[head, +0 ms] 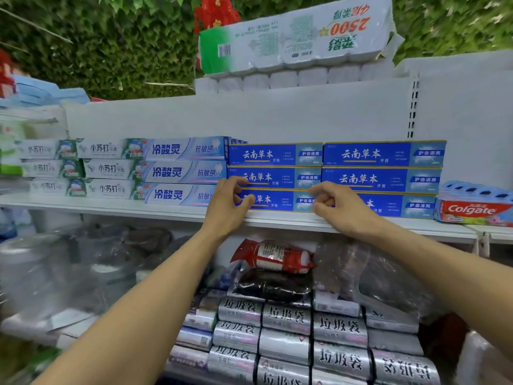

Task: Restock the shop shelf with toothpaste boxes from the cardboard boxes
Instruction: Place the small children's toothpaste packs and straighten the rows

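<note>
Blue toothpaste boxes point(383, 179) lie in two columns, three high, on the white shop shelf point(277, 219). My left hand point(226, 202) is at the left end of the left column; its fingers are curled and its thumb touches the front of the bottom blue box point(274, 201). My right hand point(337, 208) is at that box's right end, fingers curled into a loose fist against the front. Neither hand wraps around a box. No cardboard box is in view.
Pale blue toothpaste boxes point(180, 172) and white-green ones point(105, 169) fill the shelf to the left. A Colgate pack point(474, 209) lies at the right. Toilet paper packs point(294, 37) sit on top. Below are rolls of bin bags point(288, 318) and a red packet point(274, 257).
</note>
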The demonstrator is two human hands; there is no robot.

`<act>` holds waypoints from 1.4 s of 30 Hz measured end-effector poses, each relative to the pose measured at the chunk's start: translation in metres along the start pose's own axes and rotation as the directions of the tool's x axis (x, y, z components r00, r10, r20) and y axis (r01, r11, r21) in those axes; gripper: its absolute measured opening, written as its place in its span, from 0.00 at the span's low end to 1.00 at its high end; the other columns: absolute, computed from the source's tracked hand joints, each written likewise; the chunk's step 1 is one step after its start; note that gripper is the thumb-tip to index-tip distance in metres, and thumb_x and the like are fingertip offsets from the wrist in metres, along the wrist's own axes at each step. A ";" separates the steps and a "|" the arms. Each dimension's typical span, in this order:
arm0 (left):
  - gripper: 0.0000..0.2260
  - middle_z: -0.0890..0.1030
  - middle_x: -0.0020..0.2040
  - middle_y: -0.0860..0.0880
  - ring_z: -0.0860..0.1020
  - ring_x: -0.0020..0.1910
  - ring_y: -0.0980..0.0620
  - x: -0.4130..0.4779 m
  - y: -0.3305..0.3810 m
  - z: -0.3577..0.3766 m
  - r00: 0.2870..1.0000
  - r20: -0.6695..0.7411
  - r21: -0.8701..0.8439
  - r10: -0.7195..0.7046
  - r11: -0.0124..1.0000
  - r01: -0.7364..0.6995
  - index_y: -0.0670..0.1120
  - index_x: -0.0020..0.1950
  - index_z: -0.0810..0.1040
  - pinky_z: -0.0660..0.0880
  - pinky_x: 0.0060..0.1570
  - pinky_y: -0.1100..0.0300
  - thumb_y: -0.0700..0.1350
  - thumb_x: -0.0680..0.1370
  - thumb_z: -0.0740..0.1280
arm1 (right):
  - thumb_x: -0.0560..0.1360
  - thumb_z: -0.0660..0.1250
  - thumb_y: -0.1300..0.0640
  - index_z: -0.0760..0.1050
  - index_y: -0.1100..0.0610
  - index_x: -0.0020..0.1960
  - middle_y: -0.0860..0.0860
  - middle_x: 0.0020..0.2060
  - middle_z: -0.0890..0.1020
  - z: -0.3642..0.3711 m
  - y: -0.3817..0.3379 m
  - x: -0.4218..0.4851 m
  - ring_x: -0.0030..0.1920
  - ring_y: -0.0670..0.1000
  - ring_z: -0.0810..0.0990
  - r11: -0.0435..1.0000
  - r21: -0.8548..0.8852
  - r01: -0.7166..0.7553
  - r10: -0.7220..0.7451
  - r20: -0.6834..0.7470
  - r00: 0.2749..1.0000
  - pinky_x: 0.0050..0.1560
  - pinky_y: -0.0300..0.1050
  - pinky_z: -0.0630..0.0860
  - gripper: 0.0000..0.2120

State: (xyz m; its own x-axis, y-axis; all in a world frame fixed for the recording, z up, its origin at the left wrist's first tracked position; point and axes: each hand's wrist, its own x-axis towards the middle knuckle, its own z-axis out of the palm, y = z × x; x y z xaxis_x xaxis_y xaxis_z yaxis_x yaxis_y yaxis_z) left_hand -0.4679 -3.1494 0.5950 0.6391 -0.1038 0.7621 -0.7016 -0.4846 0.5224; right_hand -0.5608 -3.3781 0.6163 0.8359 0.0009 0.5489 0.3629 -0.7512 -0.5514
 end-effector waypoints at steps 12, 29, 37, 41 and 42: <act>0.18 0.69 0.62 0.43 0.72 0.59 0.47 0.042 -0.159 -0.160 0.972 -0.178 0.051 -0.156 0.985 0.167 0.41 0.66 0.70 0.70 0.59 0.56 0.41 0.77 0.68 | 0.76 0.65 0.57 0.67 0.53 0.65 0.48 0.40 0.79 0.163 -0.120 0.072 0.44 0.46 0.77 0.988 0.129 -0.090 0.106 -0.122 0.987 0.50 0.46 0.73 0.18; 0.18 0.78 0.60 0.50 0.78 0.57 0.50 0.096 -0.194 -0.156 0.993 -0.014 -0.356 -0.117 0.929 0.104 0.55 0.64 0.74 0.77 0.56 0.43 0.56 0.76 0.59 | 0.76 0.60 0.60 0.58 0.48 0.76 0.52 0.51 0.79 0.198 -0.138 0.103 0.52 0.51 0.77 0.962 0.229 -0.147 0.235 -0.430 0.872 0.44 0.46 0.78 0.29; 0.13 0.82 0.54 0.50 0.80 0.52 0.52 0.094 -0.187 -0.155 0.971 -0.141 -0.464 -0.191 0.879 0.106 0.48 0.62 0.79 0.80 0.52 0.45 0.45 0.78 0.66 | 0.79 0.60 0.65 0.66 0.57 0.72 0.52 0.39 0.80 0.188 -0.148 0.103 0.41 0.41 0.78 0.940 0.330 -0.089 0.248 -0.481 0.841 0.31 0.24 0.71 0.22; 0.10 0.83 0.50 0.49 0.81 0.48 0.54 0.094 -0.189 -0.155 0.951 -0.212 -0.490 -0.225 0.866 0.095 0.46 0.58 0.81 0.82 0.46 0.51 0.41 0.77 0.68 | 0.78 0.61 0.67 0.68 0.58 0.70 0.50 0.37 0.79 0.186 -0.147 0.099 0.33 0.37 0.79 0.930 0.359 -0.075 0.254 -0.482 0.838 0.30 0.26 0.72 0.21; 0.10 0.84 0.50 0.49 0.81 0.47 0.54 0.095 -0.190 -0.155 0.947 -0.227 -0.492 -0.225 0.866 0.088 0.46 0.58 0.82 0.82 0.42 0.57 0.40 0.76 0.68 | 0.78 0.61 0.68 0.69 0.58 0.69 0.49 0.36 0.79 0.186 -0.146 0.098 0.32 0.35 0.79 0.930 0.361 -0.076 0.257 -0.487 0.835 0.30 0.26 0.72 0.21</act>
State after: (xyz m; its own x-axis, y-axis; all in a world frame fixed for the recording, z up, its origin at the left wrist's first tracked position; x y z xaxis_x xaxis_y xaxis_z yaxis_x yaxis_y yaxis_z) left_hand -0.3231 -2.9329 0.6271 0.6922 0.2081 0.6911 -0.7063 -0.0017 0.7079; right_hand -0.4553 -3.1457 0.6344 0.5904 -0.5141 0.6222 0.4224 -0.4601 -0.7809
